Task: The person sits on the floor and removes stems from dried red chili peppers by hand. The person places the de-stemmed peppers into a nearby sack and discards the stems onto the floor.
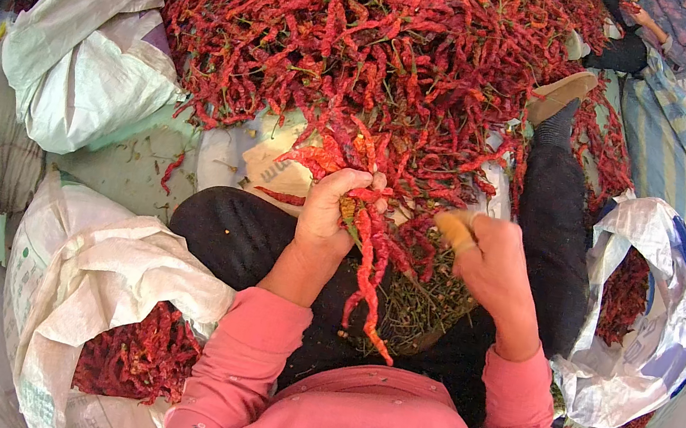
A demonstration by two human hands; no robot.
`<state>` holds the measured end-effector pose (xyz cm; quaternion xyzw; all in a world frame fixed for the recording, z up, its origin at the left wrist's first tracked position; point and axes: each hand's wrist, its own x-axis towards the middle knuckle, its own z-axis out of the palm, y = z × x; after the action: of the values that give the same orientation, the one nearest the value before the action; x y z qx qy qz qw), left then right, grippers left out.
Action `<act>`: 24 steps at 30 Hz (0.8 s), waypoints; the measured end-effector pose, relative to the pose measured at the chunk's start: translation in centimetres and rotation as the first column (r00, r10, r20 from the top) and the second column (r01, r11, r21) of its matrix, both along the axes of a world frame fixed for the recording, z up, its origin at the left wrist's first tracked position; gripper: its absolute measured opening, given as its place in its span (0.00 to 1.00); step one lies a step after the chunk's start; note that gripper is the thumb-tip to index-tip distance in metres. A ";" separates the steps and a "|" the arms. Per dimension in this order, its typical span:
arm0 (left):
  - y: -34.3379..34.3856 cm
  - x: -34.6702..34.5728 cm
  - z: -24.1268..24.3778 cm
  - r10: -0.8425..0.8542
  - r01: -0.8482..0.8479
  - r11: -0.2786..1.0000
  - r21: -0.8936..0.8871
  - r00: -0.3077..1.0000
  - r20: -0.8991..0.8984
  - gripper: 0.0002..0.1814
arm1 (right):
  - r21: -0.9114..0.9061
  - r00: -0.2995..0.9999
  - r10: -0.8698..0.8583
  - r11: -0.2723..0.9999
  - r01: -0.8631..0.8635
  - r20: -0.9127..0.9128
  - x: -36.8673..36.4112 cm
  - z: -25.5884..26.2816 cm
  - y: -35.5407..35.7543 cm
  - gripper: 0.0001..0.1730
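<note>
A bunch of dried red chili peppers (371, 246) is gripped in my left hand (333, 209), some hanging down over my lap and others sticking up past the fist. To its right, apart from the bunch, my right hand (490, 252) is slightly blurred, with yellowish coverings on its thumb or finger; its fingers are curled, and whether they pinch anything cannot be told. Below both hands, a heap of dry chili stems (425, 309) lies between my legs. A large pile of dried red chilies (357, 46) spreads in front of me.
An open white woven sack (126, 246) with chilies stands at my left, another open sack (619, 396) at my right. A folded white sack (93, 77) lies at the upper left. Striped sacking (667, 146) and another person (679, 32) are at the upper right.
</note>
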<state>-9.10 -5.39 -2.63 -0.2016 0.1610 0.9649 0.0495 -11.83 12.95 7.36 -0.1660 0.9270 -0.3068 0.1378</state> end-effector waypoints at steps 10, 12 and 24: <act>0.0 -0.4 -0.5 0.003 0.011 0.990 -0.142 0.996 0.094 0.07 | -0.303 0.743 0.027 0.922 0.240 0.668 2.8 -1.6 -0.1 0.10; -0.4 -0.5 -0.1 -0.060 0.070 0.991 -0.114 0.994 0.089 0.09 | -0.353 0.811 0.059 0.917 0.187 0.583 3.0 -2.1 -0.1 0.09; -0.2 -0.9 0.4 -0.057 0.060 0.998 -0.030 0.994 0.096 0.06 | -0.557 0.726 -0.027 0.622 0.550 0.687 2.0 -1.6 0.7 0.12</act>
<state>-10.01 -5.59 -2.25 -0.2432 0.1803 0.9495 0.0821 -9.81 13.66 5.75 0.0655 0.6385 -0.7056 0.3002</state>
